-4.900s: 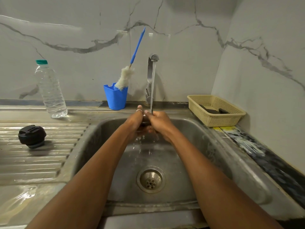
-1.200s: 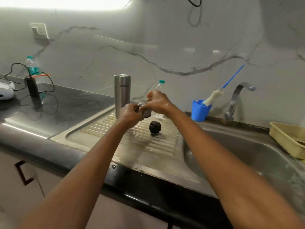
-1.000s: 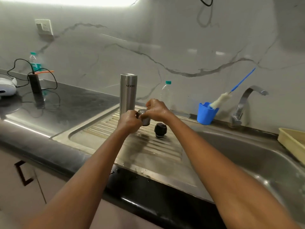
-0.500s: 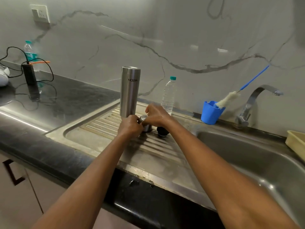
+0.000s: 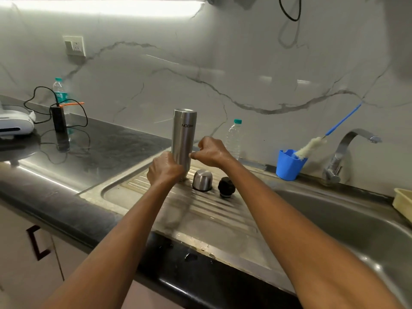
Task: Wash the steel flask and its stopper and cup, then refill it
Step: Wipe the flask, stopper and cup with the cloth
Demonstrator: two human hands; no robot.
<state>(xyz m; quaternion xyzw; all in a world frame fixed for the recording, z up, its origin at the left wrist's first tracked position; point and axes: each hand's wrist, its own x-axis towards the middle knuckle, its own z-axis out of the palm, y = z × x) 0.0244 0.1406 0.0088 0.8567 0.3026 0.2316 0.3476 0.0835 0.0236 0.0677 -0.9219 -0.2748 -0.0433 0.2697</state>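
The steel flask [image 5: 184, 134] stands upside down on the ribbed drainboard [image 5: 214, 210]. My left hand [image 5: 164, 168] is wrapped around its lower part from the left. My right hand [image 5: 211, 151] hovers at the flask's right side with curled fingers, its fingertips at the flask's edge and nothing in its grasp. The steel cup [image 5: 202, 180] sits mouth-down on the drainboard just right of the flask. The black stopper [image 5: 226, 187] lies right of the cup. A clear water bottle [image 5: 234, 137] with a teal cap stands behind my right hand.
The sink basin [image 5: 347, 224] lies to the right, with the tap [image 5: 343, 152] behind it. A blue holder [image 5: 289, 164] with a bottle brush stands by the tap, a yellow basket [image 5: 402, 206] at far right. Cables, a black device [image 5: 58, 118] and another bottle stand on the dark counter at left.
The cup has left my hands and now sits mouth-down on the drainboard. My left hand has moved onto the flask, and my right hand has risen beside it.
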